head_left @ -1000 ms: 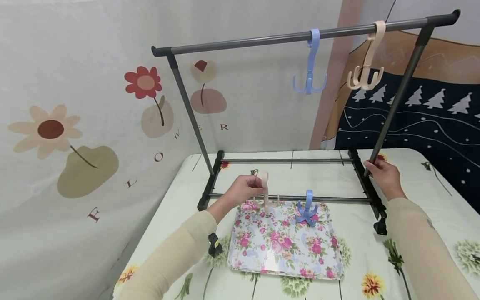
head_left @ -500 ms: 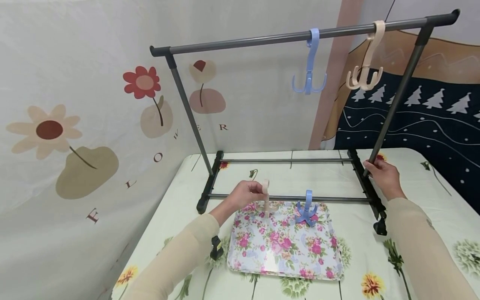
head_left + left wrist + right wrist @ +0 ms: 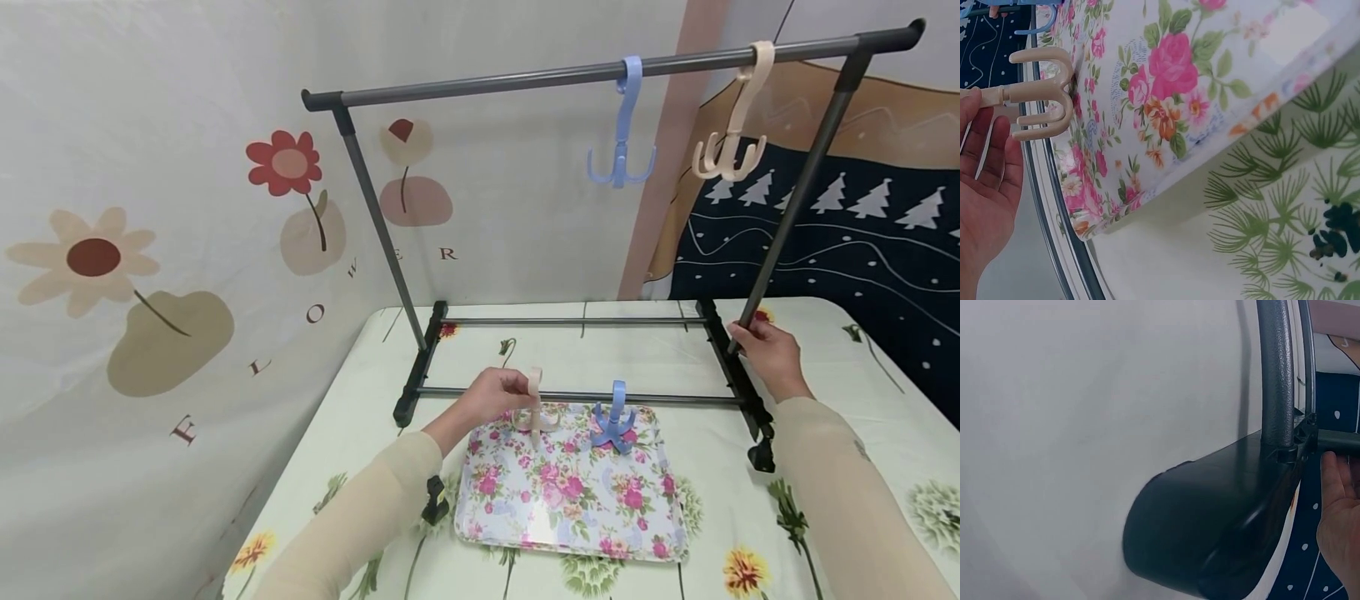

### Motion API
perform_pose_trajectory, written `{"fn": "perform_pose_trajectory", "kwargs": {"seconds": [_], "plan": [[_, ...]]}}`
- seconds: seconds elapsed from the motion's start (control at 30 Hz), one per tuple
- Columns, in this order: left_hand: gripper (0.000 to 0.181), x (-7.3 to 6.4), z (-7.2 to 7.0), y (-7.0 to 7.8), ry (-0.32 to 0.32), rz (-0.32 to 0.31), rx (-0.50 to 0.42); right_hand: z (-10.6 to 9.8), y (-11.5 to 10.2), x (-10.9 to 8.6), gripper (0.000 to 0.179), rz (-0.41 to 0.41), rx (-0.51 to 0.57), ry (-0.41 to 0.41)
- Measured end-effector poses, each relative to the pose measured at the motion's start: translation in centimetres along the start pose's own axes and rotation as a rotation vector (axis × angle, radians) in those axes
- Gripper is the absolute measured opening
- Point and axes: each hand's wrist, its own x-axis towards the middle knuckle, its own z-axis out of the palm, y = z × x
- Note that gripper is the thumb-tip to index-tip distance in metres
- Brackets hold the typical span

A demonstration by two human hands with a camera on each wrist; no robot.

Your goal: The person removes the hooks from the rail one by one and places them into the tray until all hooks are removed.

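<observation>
In the head view my left hand [image 3: 497, 395] pinches the stem of a beige multi-prong hook [image 3: 536, 423], whose prongs overlap the far left part of a floral tray [image 3: 558, 492]. The left wrist view shows the hook's curved prongs [image 3: 1041, 94] right at the tray's patterned surface. To the right, a blue hook [image 3: 615, 427] of the same kind is at the tray's far edge. My right hand [image 3: 768, 354] grips the lower end of the rack's right upright [image 3: 795, 204], just above the black base bar [image 3: 727, 358]. Its fingers also show beside that pole in the right wrist view.
A blue hook [image 3: 621, 125] and a beige hook [image 3: 733, 117] hang from the rack's top rail [image 3: 487, 85]. The left upright [image 3: 382, 225] and two low crossbars stand behind the tray. A flower-print cloth [image 3: 360, 467] covers the table, with a curtain [image 3: 187, 125] close at left.
My left hand has come down and slightly toward me with the beige hook, which overlaps more of the tray. The right hand stays on the upright.
</observation>
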Motion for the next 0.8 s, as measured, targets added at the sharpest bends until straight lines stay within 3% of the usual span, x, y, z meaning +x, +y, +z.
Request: {"fn": "perform_pose_trajectory", "kwargs": {"seconds": [0.43,0.63,0.8], "plan": [[0.013,-0.6,-0.3,-0.1,-0.039,-0.022,0.042,0.0,0.9,0.5,0.052,-0.004,0.018,0.05],[0.016,-0.8,-1.7,0.0,0.016,0.008,0.093,0.1,1.1,0.7,0.056,0.013,0.028,0.048],[0.018,-0.8,-3.4,0.5,0.07,0.024,0.084,0.0,1.2,0.8,0.059,-0.001,-0.033,0.047]]}}
